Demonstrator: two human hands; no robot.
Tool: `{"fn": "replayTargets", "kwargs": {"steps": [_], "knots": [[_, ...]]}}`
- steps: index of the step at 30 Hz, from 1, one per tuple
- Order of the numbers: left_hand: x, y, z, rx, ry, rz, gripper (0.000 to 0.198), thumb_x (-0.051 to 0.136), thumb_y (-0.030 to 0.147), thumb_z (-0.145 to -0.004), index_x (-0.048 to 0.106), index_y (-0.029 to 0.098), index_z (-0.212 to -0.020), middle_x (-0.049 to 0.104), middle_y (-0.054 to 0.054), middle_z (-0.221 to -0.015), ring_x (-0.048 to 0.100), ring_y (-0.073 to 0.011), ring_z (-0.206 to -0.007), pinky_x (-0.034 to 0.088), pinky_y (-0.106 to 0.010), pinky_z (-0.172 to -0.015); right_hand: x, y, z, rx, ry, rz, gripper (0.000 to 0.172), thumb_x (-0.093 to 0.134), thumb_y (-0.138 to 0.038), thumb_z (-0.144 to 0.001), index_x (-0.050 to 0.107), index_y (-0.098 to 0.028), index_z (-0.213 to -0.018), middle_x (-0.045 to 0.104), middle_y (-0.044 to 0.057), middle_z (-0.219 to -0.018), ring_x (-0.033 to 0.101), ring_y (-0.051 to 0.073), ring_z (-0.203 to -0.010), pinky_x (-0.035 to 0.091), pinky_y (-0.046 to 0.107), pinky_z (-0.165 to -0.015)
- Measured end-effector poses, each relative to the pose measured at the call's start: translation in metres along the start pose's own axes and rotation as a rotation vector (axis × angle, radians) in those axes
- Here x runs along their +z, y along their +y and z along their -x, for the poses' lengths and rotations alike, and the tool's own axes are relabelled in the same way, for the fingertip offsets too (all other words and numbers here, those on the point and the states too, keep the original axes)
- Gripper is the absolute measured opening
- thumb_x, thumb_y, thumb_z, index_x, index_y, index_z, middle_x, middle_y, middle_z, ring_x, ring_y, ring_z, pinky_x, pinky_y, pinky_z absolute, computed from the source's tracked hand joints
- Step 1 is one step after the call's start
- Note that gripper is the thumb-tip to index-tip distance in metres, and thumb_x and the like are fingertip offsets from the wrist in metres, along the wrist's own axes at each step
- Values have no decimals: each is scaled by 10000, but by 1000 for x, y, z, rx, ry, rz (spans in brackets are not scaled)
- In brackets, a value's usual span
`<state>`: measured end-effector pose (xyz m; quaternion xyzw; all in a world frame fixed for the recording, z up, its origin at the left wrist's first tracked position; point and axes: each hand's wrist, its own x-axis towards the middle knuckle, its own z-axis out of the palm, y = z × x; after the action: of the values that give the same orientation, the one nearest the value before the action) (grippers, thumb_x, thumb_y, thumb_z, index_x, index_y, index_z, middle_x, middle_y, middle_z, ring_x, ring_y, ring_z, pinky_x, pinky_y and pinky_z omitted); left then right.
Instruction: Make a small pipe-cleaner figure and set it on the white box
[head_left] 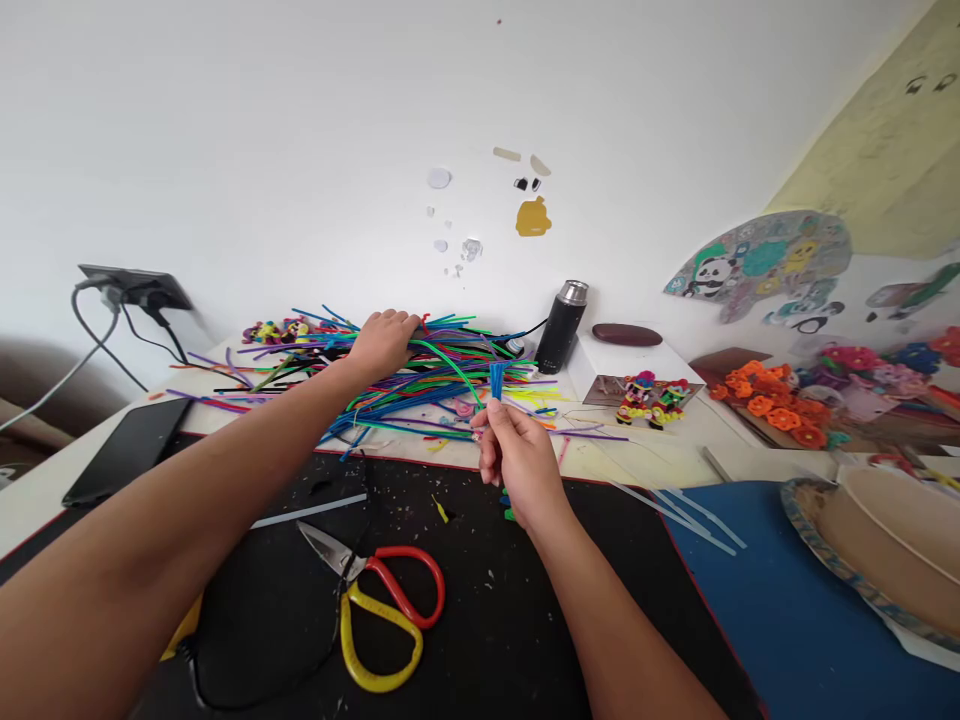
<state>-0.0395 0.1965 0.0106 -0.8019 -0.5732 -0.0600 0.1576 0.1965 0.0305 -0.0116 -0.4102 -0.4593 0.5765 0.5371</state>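
My left hand [386,340] reaches over a heap of colourful pipe cleaners [420,385] at the back of the table. Its fingers curl down, their tips partly hidden, and a green pipe cleaner [454,363] arcs out from them toward the right hand. In front of the heap, my right hand [517,450] pinches a short blue bundle of pipe cleaners [496,380] upright between thumb and fingers. Below both hands, large scissors [382,600] with one red and one yellow handle lie on a black mat [495,620], blades parted.
A black flask [562,328] stands behind, beside a white box [622,365] and small pipe-cleaner figures [652,400]. A phone [127,450] lies left. White sticks [686,520] and a round basket [862,560] sit right. A cord crosses the mat near the scissors.
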Motion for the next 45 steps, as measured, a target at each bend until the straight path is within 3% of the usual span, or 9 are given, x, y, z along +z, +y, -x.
{"fn": "replayTargets", "kwargs": {"steps": [9,15,18,21,27,35,39,42,45], "knots": [[-3,6,11,24,-31,-22,471,597,259,-893,571,143,-1349,652,-197,-1287,551,-372,-1243,410,-447,-1010,1,3,1,-16,-40,65,483,619,-666,-924,667,-192,-844,515,-66,-473,467,94,-342,280,199,-348],[6,9,33,70,-140,69,590,595,567,-924,613,164,-1355,683,-174,-1272,611,-347,-1198,462,-411,-982,1,3,1,-19,-51,85,477,608,-659,-933,661,-195,-841,517,-66,-480,465,96,-346,293,204,-359],[6,17,52,114,-169,113,723,524,682,-939,552,178,-1457,660,-183,-1336,594,-353,-1247,457,-419,-1014,2,5,2,-31,-61,107,481,599,-663,-938,651,-196,-836,517,-65,-478,465,98,-347,300,205,-366],[7,32,72,163,-182,59,749,584,553,-958,415,177,-1584,608,-195,-1447,555,-373,-1309,457,-442,-1034,3,6,2,-45,-68,151,494,591,-672,-939,646,-192,-835,514,-64,-474,463,96,-345,300,204,-369],[15,56,97,213,-176,-33,611,483,95,-958,465,146,-1566,610,-240,-1436,616,-355,-1257,528,-444,-959,6,8,3,-45,-68,219,527,587,-709,-920,639,-191,-839,506,-63,-476,455,101,-346,322,208,-369],[25,73,113,272,-122,-37,567,461,83,-953,513,126,-1516,626,-257,-1406,642,-356,-1243,565,-453,-932,9,12,4,-61,-89,291,546,576,-724,-921,658,-191,-831,512,-52,-480,473,113,-355,345,219,-380],[13,64,105,242,-190,37,613,509,73,-895,538,146,-1503,683,-220,-1354,683,-332,-1189,567,-399,-899,9,16,5,-75,-101,325,543,557,-715,-940,661,-192,-836,511,-56,-476,476,109,-353,349,215,-390],[-8,42,79,127,-270,150,526,507,160,-918,640,284,-1411,788,-119,-1167,753,-290,-996,568,-361,-807,10,17,5,-69,-103,339,539,551,-711,-943,661,-195,-836,512,-56,-478,480,110,-356,351,215,-393],[-23,21,47,45,-249,155,413,454,238,-957,744,290,-1246,798,-96,-1182,738,-312,-1076,558,-387,-857,10,17,5,-57,-109,354,533,547,-705,-945,662,-196,-840,515,-55,-486,483,113,-364,358,219,-398]]}}
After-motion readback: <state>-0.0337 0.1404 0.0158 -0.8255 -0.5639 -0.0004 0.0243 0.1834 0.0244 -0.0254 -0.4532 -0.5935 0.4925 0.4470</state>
